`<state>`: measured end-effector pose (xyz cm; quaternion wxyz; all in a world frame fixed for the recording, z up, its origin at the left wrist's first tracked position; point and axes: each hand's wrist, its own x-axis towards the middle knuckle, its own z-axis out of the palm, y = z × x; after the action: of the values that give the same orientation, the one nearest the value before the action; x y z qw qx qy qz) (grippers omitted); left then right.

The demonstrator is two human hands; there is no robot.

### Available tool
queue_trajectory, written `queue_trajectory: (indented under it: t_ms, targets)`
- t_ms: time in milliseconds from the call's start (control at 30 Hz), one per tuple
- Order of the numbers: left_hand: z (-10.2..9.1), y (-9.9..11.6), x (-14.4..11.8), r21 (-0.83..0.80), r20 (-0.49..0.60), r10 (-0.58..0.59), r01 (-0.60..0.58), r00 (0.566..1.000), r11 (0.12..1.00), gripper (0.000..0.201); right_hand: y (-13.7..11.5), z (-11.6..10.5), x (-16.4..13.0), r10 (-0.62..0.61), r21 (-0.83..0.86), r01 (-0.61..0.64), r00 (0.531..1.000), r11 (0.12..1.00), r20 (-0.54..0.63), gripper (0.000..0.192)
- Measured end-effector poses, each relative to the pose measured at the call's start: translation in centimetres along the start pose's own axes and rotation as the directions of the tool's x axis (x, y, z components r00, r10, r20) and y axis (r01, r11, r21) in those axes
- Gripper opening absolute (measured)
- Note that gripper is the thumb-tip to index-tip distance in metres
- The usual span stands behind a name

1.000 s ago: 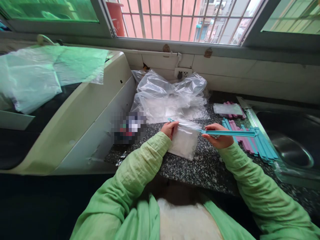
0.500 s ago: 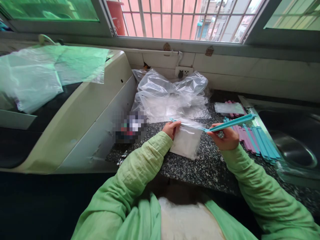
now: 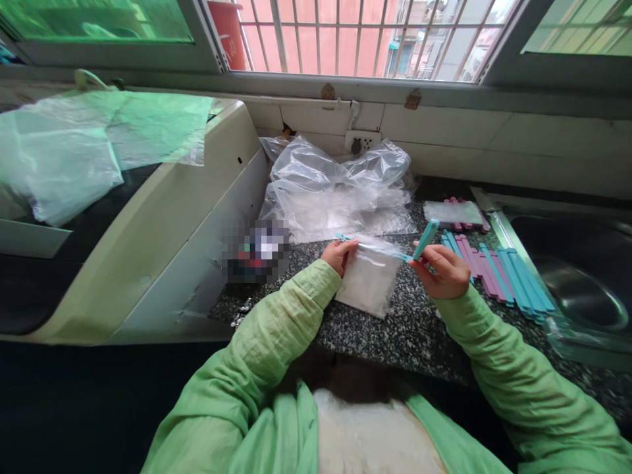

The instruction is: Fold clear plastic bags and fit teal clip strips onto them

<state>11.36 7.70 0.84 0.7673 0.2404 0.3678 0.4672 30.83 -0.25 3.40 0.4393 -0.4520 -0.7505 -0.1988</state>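
A small clear plastic bag (image 3: 368, 286) hangs between my hands over the counter, its top edge along the thin strip of a teal bag clip (image 3: 425, 238). My left hand (image 3: 338, 255) pinches the bag's upper left corner and the clip's far end. My right hand (image 3: 444, 270) grips the clip near its hinge at the bag's right corner. The clip's wider arm stands up steeply from the hinge, apart from the strip. Part of the clip is hidden behind my right fingers.
Crumpled clear bags (image 3: 340, 191) lie behind my hands. Right of them are pink and teal clips (image 3: 526, 283), a stack of small bags (image 3: 453, 212) on more clips, and a sink (image 3: 582, 289). A beige machine (image 3: 148, 217) stands left. A blurred-out object (image 3: 255, 251) sits beside it.
The clip's wider arm has swung from pointing rightward to standing up and leaning over the hinge. My right fingers have shifted around it. My left hand and the bag stay nearly in place.
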Motion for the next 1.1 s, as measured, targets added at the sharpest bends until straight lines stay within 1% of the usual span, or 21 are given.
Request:
queue_trajectory:
  t_ms: [133,233,433,667,867,1100]
  targets:
    - [-0.05,-0.09,0.02,0.023,0.014,0.029,-0.029,0.999,0.999,0.031,-0.09,0.11,0.13,-0.102,0.009,0.103,0.994,0.995,-0.047,0.033]
    - [-0.13,-0.16,0.1,0.034,0.018,0.035,-0.035,0.999,0.999,0.031,-0.16,0.16,0.2,-0.142,-0.008,0.141,0.988,0.99,-0.056,0.037]
    - [-0.12,-0.22,0.18,0.044,0.016,0.047,-0.047,0.999,0.998,0.03,-0.08,0.27,0.0,-0.147,-0.039,0.146,0.989,0.988,-0.006,0.031]
    - [0.1,-0.05,0.01,0.043,0.01,0.057,-0.058,0.998,0.997,0.029,-0.15,0.45,0.12,-0.193,-0.06,0.193,0.981,0.979,-0.001,0.031]
    - [0.46,0.08,-0.24,0.037,-0.008,0.057,-0.057,0.998,0.998,0.031,-0.23,0.6,0.18,-0.217,-0.107,0.22,0.975,0.97,0.038,0.024]
    - [0.31,-0.06,-0.07,0.057,0.013,0.075,-0.075,0.997,0.996,0.032,-0.27,0.84,0.27,-0.219,-0.128,0.227,0.973,0.966,0.073,0.017]
